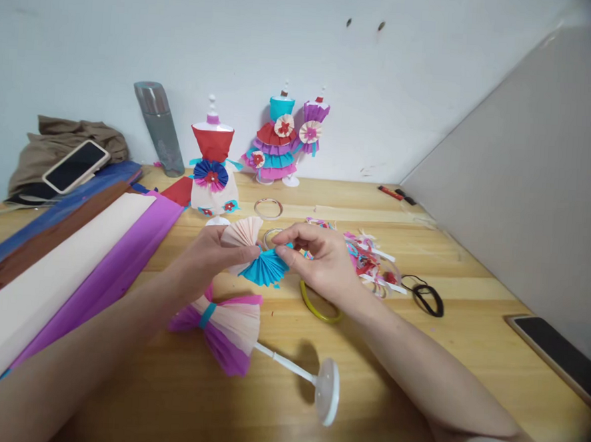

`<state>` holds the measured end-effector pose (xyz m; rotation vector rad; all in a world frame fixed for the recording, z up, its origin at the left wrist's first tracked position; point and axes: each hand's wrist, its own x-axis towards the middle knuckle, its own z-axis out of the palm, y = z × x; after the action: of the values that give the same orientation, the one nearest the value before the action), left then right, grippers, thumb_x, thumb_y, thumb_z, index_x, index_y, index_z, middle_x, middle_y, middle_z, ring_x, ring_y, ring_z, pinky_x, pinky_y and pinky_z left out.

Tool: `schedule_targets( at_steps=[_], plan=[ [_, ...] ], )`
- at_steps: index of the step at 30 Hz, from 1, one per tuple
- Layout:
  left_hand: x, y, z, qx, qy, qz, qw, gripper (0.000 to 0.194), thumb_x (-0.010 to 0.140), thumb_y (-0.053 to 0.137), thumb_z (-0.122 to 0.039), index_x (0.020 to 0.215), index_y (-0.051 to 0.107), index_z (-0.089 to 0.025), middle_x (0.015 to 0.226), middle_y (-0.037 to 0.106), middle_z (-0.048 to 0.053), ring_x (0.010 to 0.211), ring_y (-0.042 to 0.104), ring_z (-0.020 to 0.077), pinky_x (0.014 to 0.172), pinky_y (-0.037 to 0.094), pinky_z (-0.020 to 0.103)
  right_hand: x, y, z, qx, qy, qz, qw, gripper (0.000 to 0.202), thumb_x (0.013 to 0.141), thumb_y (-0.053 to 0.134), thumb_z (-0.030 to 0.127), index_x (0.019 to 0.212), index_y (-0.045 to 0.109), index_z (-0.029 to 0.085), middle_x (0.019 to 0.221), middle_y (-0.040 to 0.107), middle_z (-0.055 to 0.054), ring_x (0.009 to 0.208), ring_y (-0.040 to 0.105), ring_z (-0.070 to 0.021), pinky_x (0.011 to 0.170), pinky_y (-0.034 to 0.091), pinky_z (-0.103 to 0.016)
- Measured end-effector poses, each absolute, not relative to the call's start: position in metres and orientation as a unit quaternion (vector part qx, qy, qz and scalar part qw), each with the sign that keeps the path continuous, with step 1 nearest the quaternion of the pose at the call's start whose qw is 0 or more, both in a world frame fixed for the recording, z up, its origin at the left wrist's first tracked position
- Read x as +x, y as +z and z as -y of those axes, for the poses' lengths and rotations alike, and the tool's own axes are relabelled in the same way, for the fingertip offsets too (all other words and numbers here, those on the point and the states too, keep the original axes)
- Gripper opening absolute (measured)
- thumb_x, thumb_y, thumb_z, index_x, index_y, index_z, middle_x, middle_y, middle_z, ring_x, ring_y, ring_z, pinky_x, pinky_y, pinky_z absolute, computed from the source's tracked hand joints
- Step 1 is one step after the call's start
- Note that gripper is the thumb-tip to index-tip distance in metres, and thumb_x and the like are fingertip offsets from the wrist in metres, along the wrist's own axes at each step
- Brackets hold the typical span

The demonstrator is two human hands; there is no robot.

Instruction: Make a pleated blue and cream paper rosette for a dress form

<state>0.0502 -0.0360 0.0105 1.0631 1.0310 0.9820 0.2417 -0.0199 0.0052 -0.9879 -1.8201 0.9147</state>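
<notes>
Between my hands is a pleated paper fan rosette (264, 267), half cream and half bright blue, held above the table. My left hand (218, 249) pinches it from the left, where the cream and blue parts meet. The fingertips of my right hand (318, 259) are closed on the blue part's right edge. Below lies a small dress form on its side, wearing a cream and purple paper dress (231, 327) with a blue band at the waist. Its white stand (328, 391) points to the right.
Three dressed mini forms stand behind: one red and cream (212, 146), two ruffled (279, 140). Folded crepe paper (93, 262), a phone (76, 166) and a bottle (161, 129) are left. Paper scraps (368, 255), yellow tape (317, 308), a black hair tie (428, 300) and another phone (562, 354) lie right.
</notes>
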Motion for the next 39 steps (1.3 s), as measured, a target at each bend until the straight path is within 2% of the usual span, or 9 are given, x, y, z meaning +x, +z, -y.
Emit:
schedule_targets(
  at_steps=[7,10,15,19,23,28,31,34,39],
  plan=[
    [0.036,0.027,0.03,0.45,0.475,-0.497,0.571,0.034,0.05,0.087,-0.028,0.077,0.072,-0.014,0.073,0.071,0.002,0.068,0.063,0.0165,0.067,0.051,0.028,0.256,0.009,0.001,-0.417,0.369,0.69,0.462,0.015,0.076,0.066,0.032,0.083,0.069,0.019,0.075,0.07,-0.004,0.064,0.059,-0.0165,0.061,0.046,-0.031],
    [0.028,0.035,0.029,0.46,0.489,-0.492,0.554,0.036,0.052,0.087,-0.031,0.081,0.074,-0.015,0.076,0.071,0.002,0.074,0.065,0.0182,0.069,0.052,0.028,0.265,0.004,-0.015,-0.449,0.284,0.754,0.387,0.009,0.076,0.062,0.023,0.079,0.069,0.018,0.071,0.068,-0.003,0.061,0.056,-0.0154,0.059,0.043,-0.029],
    [0.019,0.031,0.021,0.494,0.462,-0.52,0.522,0.035,0.054,0.085,-0.034,0.082,0.074,-0.016,0.08,0.072,0.005,0.074,0.065,0.0201,0.068,0.05,0.03,0.277,-0.007,-0.037,-0.471,0.191,0.838,0.2,0.018,0.074,0.058,0.01,0.083,0.073,0.015,0.077,0.071,-0.005,0.066,0.059,-0.0156,0.062,0.04,-0.026],
    [0.018,0.016,0.011,0.549,0.344,-0.569,0.507,0.033,0.052,0.082,-0.033,0.078,0.072,-0.016,0.067,0.066,0.001,0.064,0.058,0.0172,0.059,0.045,0.027,0.281,-0.015,-0.045,-0.459,0.169,0.866,0.106,0.018,0.077,0.059,0.011,0.083,0.074,0.017,0.083,0.074,-0.007,0.073,0.062,-0.0181,0.065,0.04,-0.026],
    [0.025,0.001,0.006,0.631,0.243,-0.597,0.432,0.024,0.056,0.076,-0.032,0.074,0.07,-0.017,0.062,0.059,-0.002,0.061,0.052,0.015,0.054,0.04,0.025,0.279,-0.02,-0.045,-0.404,0.18,0.895,0.054,0.017,0.079,0.058,0.01,0.083,0.073,0.016,0.084,0.072,-0.006,0.075,0.062,-0.0173,0.067,0.039,-0.025],
    [0.028,-0.017,0.003,0.624,0.246,-0.573,0.471,0.05,0.056,0.075,-0.031,0.104,0.07,-0.018,0.077,0.065,0.0,0.067,0.057,0.017,0.058,0.043,0.025,0.27,-0.019,-0.039,-0.388,0.132,0.912,0.003,0.011,0.082,0.059,0.014,0.083,0.07,0.016,0.086,0.069,-0.007,0.079,0.06,-0.0189,0.069,0.037,-0.026],
    [0.023,-0.026,0.0,0.665,0.252,-0.568,0.414,0.038,0.058,0.077,-0.033,0.093,0.071,-0.019,0.078,0.066,0.002,0.07,0.058,0.0192,0.061,0.042,0.026,0.266,-0.018,-0.037,-0.395,0.099,0.913,-0.025,0.011,0.082,0.059,0.014,0.085,0.069,0.016,0.093,0.067,-0.01,0.085,0.061,-0.0208,0.072,0.037,-0.027],
    [0.019,-0.031,0.0,0.728,0.237,-0.558,0.322,0.02,0.069,0.071,-0.037,0.079,0.069,-0.02,0.077,0.066,0.003,0.072,0.059,0.0213,0.065,0.042,0.028,0.265,-0.019,-0.037,-0.406,0.092,0.908,-0.037,0.013,0.082,0.058,0.012,0.084,0.07,0.016,0.095,0.067,-0.011,0.086,0.061,-0.0212,0.072,0.037,-0.027],
    [0.022,-0.023,0.01,0.748,0.23,-0.582,0.219,0.016,0.075,0.067,-0.034,0.082,0.067,-0.019,0.09,0.067,0.009,0.093,0.059,0.0257,0.081,0.042,0.03,0.269,-0.022,-0.041,-0.418,0.102,0.903,-0.005,0.015,0.08,0.055,0.01,0.077,0.069,0.015,0.087,0.069,-0.011,0.081,0.061,-0.0204,0.069,0.037,-0.027]
  ],
)
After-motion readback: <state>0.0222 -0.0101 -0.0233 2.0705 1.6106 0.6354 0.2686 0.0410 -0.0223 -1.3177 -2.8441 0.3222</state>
